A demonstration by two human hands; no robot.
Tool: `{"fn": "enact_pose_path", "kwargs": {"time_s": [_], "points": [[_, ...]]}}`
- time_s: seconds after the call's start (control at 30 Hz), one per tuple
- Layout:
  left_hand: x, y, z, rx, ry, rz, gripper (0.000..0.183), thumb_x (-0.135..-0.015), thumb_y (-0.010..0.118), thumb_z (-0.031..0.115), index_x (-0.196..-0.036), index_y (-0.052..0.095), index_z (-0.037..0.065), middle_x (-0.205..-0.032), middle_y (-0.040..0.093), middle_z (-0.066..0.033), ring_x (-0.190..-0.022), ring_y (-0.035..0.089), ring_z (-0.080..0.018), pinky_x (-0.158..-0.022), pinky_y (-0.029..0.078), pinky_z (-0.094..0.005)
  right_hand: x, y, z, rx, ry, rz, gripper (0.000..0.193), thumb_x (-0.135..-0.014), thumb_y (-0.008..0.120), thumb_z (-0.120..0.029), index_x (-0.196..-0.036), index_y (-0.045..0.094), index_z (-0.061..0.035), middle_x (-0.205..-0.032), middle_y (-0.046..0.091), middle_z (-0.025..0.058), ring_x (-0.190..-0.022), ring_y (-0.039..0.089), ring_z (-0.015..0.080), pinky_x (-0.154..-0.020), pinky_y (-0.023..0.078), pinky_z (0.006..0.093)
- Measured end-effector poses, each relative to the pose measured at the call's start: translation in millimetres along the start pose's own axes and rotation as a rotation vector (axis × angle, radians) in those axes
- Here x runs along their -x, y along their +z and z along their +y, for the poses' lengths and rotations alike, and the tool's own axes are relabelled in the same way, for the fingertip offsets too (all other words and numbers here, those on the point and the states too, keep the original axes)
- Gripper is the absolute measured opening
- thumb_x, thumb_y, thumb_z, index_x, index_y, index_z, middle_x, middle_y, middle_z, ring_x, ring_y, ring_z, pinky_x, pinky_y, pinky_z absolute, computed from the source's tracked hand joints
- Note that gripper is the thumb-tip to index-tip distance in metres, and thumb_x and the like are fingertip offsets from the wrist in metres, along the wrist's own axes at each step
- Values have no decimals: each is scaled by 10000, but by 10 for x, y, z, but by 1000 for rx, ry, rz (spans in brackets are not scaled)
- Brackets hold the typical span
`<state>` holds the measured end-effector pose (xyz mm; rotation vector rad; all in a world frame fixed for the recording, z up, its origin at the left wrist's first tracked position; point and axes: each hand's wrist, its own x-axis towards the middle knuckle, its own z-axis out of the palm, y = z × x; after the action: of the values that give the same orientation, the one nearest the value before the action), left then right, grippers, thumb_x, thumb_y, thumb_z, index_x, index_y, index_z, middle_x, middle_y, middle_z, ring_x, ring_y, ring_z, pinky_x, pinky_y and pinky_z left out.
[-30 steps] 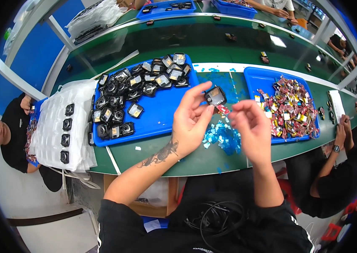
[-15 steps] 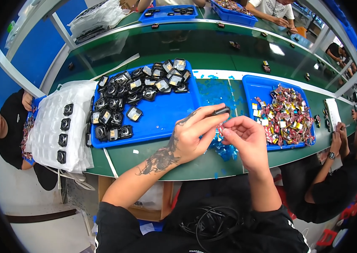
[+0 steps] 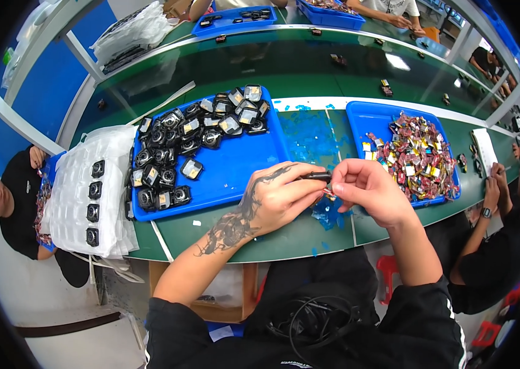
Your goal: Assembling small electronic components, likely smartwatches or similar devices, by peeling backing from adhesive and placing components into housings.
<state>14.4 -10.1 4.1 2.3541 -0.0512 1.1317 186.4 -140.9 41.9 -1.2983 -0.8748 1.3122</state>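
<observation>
My left hand (image 3: 281, 195), tattooed at the wrist, grips a black watch case (image 3: 316, 176), seen mostly edge-on between its fingers. The fingertips of my right hand (image 3: 367, 189) are pinched together at the right end of that case. What they hold is too small and hidden to name. A little reddish piece (image 3: 329, 194) shows below the case, between both hands. To the left, a blue tray (image 3: 244, 157) holds a heap of similar black square watch cases (image 3: 164, 138). On the right, another blue tray (image 3: 353, 117) carries a pile of small red, yellow and white parts (image 3: 416, 160).
Scraps of blue film (image 3: 327, 215) litter the green table (image 3: 241, 237) around my hands. A stack of white plastic trays (image 3: 66, 203) with several watch cases stands at far left. Beyond runs a green conveyor belt (image 3: 284, 67) with scattered small parts. Co-workers sit on both sides and opposite.
My right hand has turned and come closer to the end of the watch case, its forearm swinging outward to the right. The left hand keeps its grip. The whole view has shifted slightly.
</observation>
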Motion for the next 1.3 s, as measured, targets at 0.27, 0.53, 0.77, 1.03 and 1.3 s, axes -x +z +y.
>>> {"fn": "enact_pose_path", "kwargs": {"time_s": [0.27,0.53,0.77,1.03,1.3], "points": [[-17,30,63,504,-624,-227,97,-802,679,-13,-895,694,-33,-899,671,-89,-787,657,-137,-669,532,-241,10,-54,112,22,-35,-6,121,-893,673,-148,-900,602,-51,-838,607,-22,-747,561,46,-651,473,205],[-14,65,51,661,-806,-252,172,-853,647,-26,-1015,686,-67,-981,658,-84,-891,641,-130,-745,540,-242,69,207,253,258,-369,318,242,-842,680,12,-1060,574,10,-920,599,26,-823,584,71,-714,493,187],[-7,86,99,903,-794,-29,391,-893,588,-60,-1282,563,-33,-1260,574,-118,-1104,599,-173,-954,495,-277,-30,365,531,-74,-527,525,385,-838,689,41,-1159,482,-8,-863,623,54,-758,571,60,-667,458,178],[16,112,86,856,-787,-12,389,-896,580,-66,-1281,573,-13,-1263,568,-111,-1121,592,-174,-949,502,-280,-115,467,628,-80,-662,627,314,-831,704,30,-1019,462,-40,-863,634,55,-740,566,58,-639,426,183],[55,180,73,717,-663,1,359,-900,575,-64,-1252,605,-3,-1189,622,-111,-1014,610,-130,-889,507,-249,-152,407,725,266,-693,722,330,-810,710,35,-1043,487,-34,-920,584,41,-769,532,57,-633,419,190]]}}
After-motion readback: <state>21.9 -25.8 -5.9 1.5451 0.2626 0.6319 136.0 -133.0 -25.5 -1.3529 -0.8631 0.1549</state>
